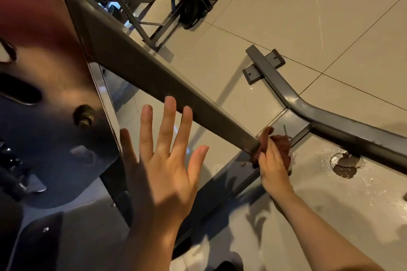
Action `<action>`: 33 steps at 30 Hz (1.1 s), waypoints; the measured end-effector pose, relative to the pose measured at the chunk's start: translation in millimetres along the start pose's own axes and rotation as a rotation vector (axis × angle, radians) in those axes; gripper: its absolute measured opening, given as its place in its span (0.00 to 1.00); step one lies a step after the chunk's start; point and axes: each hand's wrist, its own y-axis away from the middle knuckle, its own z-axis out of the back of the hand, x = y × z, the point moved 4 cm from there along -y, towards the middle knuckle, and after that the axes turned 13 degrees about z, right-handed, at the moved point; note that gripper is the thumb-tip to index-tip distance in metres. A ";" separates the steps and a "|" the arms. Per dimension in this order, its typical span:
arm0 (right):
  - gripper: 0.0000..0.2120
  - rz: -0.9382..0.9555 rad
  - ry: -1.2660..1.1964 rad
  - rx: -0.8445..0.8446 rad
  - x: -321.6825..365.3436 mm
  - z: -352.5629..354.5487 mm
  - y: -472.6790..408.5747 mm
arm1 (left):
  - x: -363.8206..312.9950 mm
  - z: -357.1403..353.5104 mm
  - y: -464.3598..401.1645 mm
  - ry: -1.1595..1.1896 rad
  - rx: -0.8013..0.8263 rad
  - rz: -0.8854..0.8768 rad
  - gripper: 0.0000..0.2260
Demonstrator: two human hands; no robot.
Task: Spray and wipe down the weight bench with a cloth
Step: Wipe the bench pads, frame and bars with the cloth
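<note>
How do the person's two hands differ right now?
The left hand is spread open, fingers straight, holding nothing; the right hand grips a reddish-brown cloth at the lower end of the slanted frame bar. The left looks nearer the camera and larger. Both are bare.

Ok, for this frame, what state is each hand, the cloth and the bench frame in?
Left hand: open, fingers spread, holding nothing.
Right hand: gripping the cloth.
Cloth: bunched, pressed against the lower end of the strut.
Strut: slanting down to the base rail.
Floor: wet near the drain.
</note>
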 end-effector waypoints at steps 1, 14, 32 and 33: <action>0.28 0.041 0.036 0.012 3.6 2.1 -1.5 | 0.4 -0.6 -0.6 0.003 -0.004 -0.005 0.28; 0.25 0.109 -0.149 -0.419 146.3 -3.2 -47.7 | -3.1 -0.4 1.4 -0.007 -0.014 0.011 0.28; 0.25 0.189 -0.125 -0.337 157.7 -4.0 -41.0 | -5.6 1.5 1.3 -0.040 -0.062 -0.003 0.29; 0.24 0.229 -0.110 -0.317 156.9 -4.6 -43.0 | -7.0 2.2 1.7 -0.030 -0.073 -0.001 0.29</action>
